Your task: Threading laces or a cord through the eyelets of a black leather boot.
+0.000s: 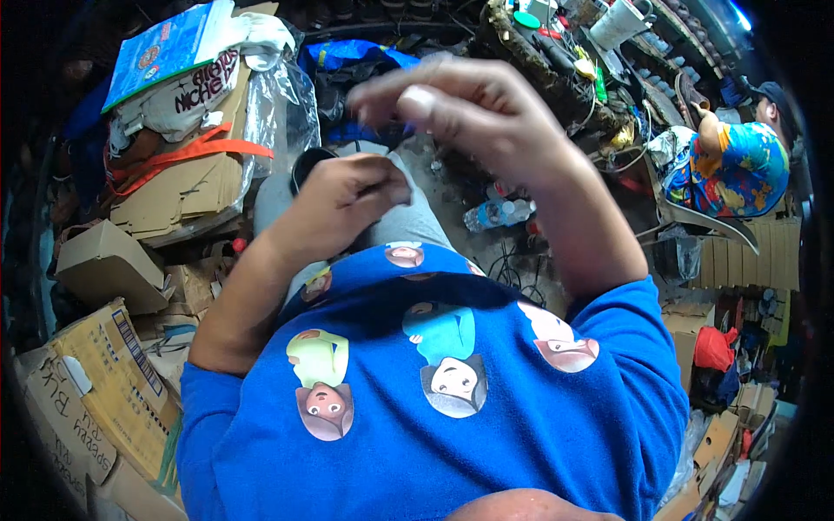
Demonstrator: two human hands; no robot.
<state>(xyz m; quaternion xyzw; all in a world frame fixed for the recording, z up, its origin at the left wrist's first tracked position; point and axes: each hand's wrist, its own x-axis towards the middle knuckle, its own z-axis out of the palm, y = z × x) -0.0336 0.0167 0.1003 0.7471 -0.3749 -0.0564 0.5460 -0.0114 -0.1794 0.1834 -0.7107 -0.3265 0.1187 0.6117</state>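
Note:
My left hand (352,195) is low over my grey-clad lap (408,221), its fingers curled and pressed together. Whatever it grips is hidden by the fingers. Right behind its knuckles, the rounded edge of a black object (309,163) shows; I cannot tell if the hand touches it. My right hand (478,108) is raised higher and farther forward, smeared by motion, with thumb and bent fingers drawn together. Anything between those fingers is too small or blurred to make out.
Left: flattened cardboard (187,195) with an orange strap (187,158), and cardboard boxes (109,265). A plastic bottle (499,214) lies on the floor beyond my right forearm. A cluttered workbench (556,65) stands ahead; a person in a colourful shirt (734,169) sits at right.

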